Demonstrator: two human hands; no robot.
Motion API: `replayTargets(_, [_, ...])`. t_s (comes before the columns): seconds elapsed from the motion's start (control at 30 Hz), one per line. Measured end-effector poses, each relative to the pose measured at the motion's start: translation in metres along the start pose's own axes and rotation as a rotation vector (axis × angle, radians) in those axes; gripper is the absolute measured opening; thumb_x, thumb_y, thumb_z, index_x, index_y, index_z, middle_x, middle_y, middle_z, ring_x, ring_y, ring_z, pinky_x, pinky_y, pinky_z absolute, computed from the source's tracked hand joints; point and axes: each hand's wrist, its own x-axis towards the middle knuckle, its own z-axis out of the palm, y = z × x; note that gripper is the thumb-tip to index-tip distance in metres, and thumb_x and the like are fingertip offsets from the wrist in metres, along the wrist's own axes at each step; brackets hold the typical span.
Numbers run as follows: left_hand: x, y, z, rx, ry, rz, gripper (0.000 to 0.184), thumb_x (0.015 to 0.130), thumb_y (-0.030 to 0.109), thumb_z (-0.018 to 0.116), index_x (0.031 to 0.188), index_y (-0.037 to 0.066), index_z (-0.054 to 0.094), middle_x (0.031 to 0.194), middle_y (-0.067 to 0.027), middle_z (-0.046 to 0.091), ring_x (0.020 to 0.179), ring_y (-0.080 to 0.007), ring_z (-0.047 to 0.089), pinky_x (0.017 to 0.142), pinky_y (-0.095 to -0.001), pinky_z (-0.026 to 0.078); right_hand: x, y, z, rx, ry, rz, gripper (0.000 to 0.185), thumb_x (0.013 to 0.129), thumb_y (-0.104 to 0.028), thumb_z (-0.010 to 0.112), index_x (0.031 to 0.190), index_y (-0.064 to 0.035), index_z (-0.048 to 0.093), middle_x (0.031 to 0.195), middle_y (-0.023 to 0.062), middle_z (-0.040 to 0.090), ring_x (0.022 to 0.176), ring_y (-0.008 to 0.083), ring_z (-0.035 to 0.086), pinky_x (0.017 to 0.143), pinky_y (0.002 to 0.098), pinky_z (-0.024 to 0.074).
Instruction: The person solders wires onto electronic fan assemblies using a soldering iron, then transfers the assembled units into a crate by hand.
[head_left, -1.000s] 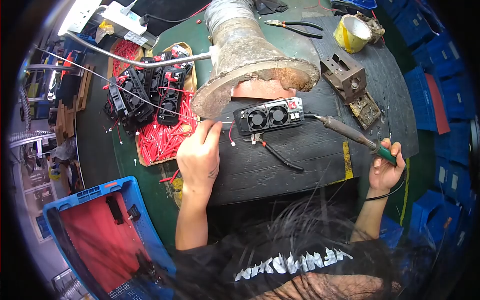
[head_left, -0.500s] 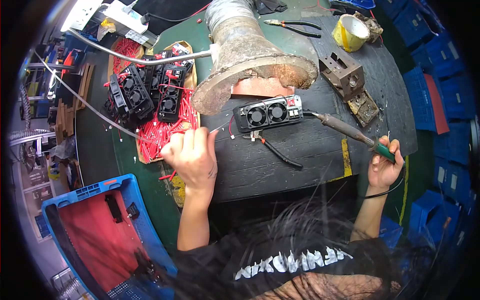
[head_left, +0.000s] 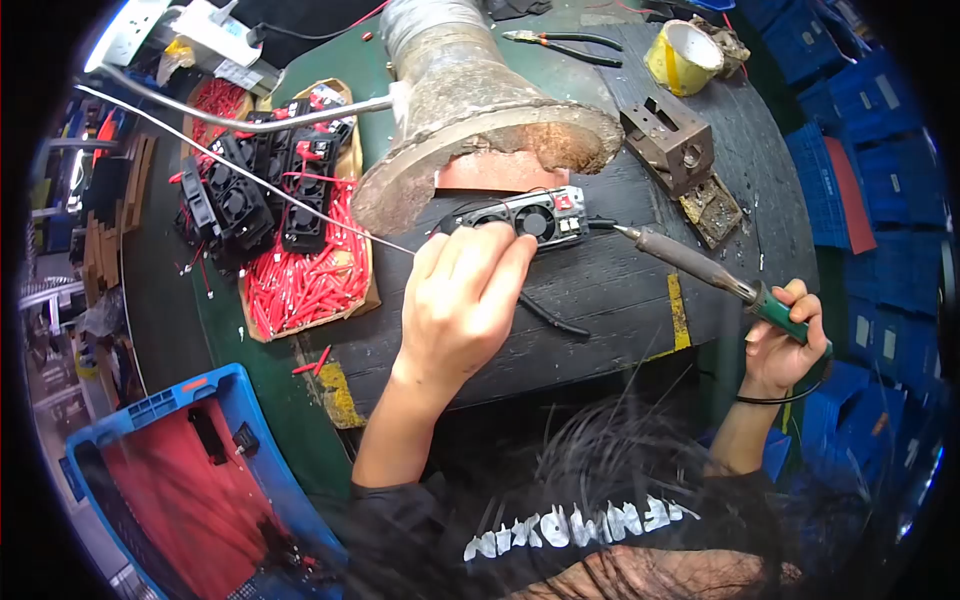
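My right hand (head_left: 783, 338) grips a soldering iron (head_left: 690, 262) by its green handle, its tip pointing left just off the right end of a black twin-fan unit (head_left: 536, 222). My left hand (head_left: 462, 300) is closed over the left part of that unit, hiding much of it; whether it touches the unit I cannot tell. A thin solder wire (head_left: 330, 217) runs from the upper left into its curled fingers. Just below the unit, a black-handled tool (head_left: 553, 317) lies partly covered by my left hand.
A rusty fume hood (head_left: 490, 130) hangs above the unit. On the left stand stacked fan units (head_left: 240, 195) and a cardboard box (head_left: 372, 290) of red wires. Farther off lie pliers (head_left: 565, 45), a yellow cup (head_left: 685, 58) and a metal iron stand (head_left: 672, 150). A blue crate (head_left: 255, 420) is at lower left.
My left hand has moved right, from beside the red wires to over the fan unit, bringing the solder wire along. The view has shifted slightly; the iron's tip stays near the unit's right end.
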Motion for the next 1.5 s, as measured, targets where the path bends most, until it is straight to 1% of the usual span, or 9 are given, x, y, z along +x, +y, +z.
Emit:
replayTargets(0.03, [0.0, -0.001, 0.002, -0.013, 0.001, 0.005, 0.018, 0.074, 0.007, 0.068, 0.091, 0.003, 0.068, 0.086, -0.0051, 0.059, 0.073, -0.0195, 0.057, 0.066, -0.0324, 0.043, 0.003, -0.004, 0.006, -0.036, -0.077, -0.042, 0.035, 0.098, -0.033, 0.044, 0.087, -0.0001, 0.05, 0.104, 0.0213, 0.056, 0.055, 0.0319, 0.066, 0.035, 0.0287, 0.0506])
replayTargets(0.07, [0.0, -0.004, 0.004, -0.012, -0.014, -0.001, 0.017, 0.075, 0.007, 0.067, 0.091, 0.002, 0.069, 0.085, -0.0052, 0.058, 0.073, -0.0197, 0.057, 0.067, -0.0324, 0.044, 0.006, -0.007, 0.011, -0.014, -0.061, -0.039, 0.036, 0.098, -0.032, 0.044, 0.083, 0.0006, 0.049, 0.101, 0.0217, 0.056, 0.054, 0.0319, 0.065, 0.035, 0.0288, 0.0507])
replayTargets(0.17, [-0.002, -0.006, 0.007, 0.021, -0.058, -0.023, 0.017, 0.076, 0.007, 0.068, 0.092, 0.002, 0.069, 0.081, -0.0048, 0.056, 0.075, -0.0201, 0.057, 0.069, -0.0326, 0.045, 0.017, -0.008, 0.015, -0.017, -0.079, -0.012, 0.035, 0.097, -0.03, 0.044, 0.083, 0.0009, 0.049, 0.1, 0.0225, 0.056, 0.052, 0.0321, 0.064, 0.035, 0.029, 0.0505])
replayTargets(0.2, [-0.004, -0.007, 0.009, 0.037, -0.056, -0.025, 0.017, 0.076, 0.007, 0.068, 0.092, 0.002, 0.069, 0.081, -0.0045, 0.055, 0.075, -0.0202, 0.057, 0.069, -0.0328, 0.045, 0.02, -0.006, 0.013, -0.029, -0.128, -0.016, 0.032, 0.099, -0.03, 0.042, 0.085, -0.0011, 0.048, 0.107, 0.0233, 0.057, 0.056, 0.033, 0.067, 0.033, 0.0264, 0.0466])
replayTargets(0.37, [-0.004, -0.004, 0.009, 0.077, -0.087, -0.021, 0.019, 0.075, 0.008, 0.068, 0.094, 0.003, 0.07, 0.081, -0.0042, 0.054, 0.077, -0.0206, 0.057, 0.072, -0.0337, 0.046, 0.026, 0.001, 0.024, -0.069, -0.071, 0.025, 0.031, 0.098, -0.029, 0.042, 0.084, -0.0016, 0.049, 0.107, 0.0235, 0.058, 0.057, 0.0333, 0.067, 0.033, 0.0266, 0.0476])
replayTargets(0.43, [-0.003, -0.003, 0.009, 0.09, -0.099, -0.025, 0.019, 0.075, 0.008, 0.069, 0.094, 0.004, 0.07, 0.081, -0.0043, 0.055, 0.078, -0.0206, 0.058, 0.073, -0.0339, 0.047, 0.029, 0.002, 0.027, -0.061, -0.127, 0.019, 0.031, 0.098, -0.028, 0.042, 0.084, -0.0015, 0.049, 0.106, 0.0238, 0.058, 0.057, 0.0326, 0.067, 0.033, 0.0266, 0.0479])
replayTargets(0.7, [-0.001, 0.002, 0.011, 0.113, -0.145, -0.022, 0.018, 0.075, 0.008, 0.069, 0.093, 0.003, 0.069, 0.082, -0.005, 0.055, 0.079, -0.0208, 0.059, 0.074, -0.0345, 0.047, 0.033, 0.0, 0.036, -0.135, -0.118, 0.053, 0.031, 0.096, -0.026, 0.044, 0.081, -0.0003, 0.051, 0.103, 0.0242, 0.059, 0.054, 0.0316, 0.066, 0.035, 0.0262, 0.05])
replayTargets(1.1, [0.002, 0.006, 0.011, 0.16, -0.142, -0.007, 0.019, 0.072, 0.007, 0.069, 0.091, 0.003, 0.069, 0.08, -0.0046, 0.054, 0.077, -0.0197, 0.058, 0.071, -0.0328, 0.046, 0.033, 0.006, 0.043, -0.192, -0.149, 0.045, 0.032, 0.096, -0.026, 0.043, 0.081, 0.0014, 0.053, 0.102, 0.0257, 0.059, 0.053, 0.0304, 0.065, 0.036, 0.0269, 0.0513])
replayTargets(1.5, [0.0, 0.003, 0.016, 0.172, -0.062, 0.016, 0.015, 0.073, 0.006, 0.07, 0.087, 0.003, 0.069, 0.078, -0.0028, 0.053, 0.075, -0.0179, 0.057, 0.07, -0.0319, 0.045, 0.032, 0.009, 0.049, -0.196, -0.176, 0.057, 0.032, 0.096, -0.025, 0.043, 0.082, 0.0013, 0.054, 0.102, 0.0252, 0.059, 0.054, 0.0301, 0.066, 0.037, 0.0271, 0.0526])
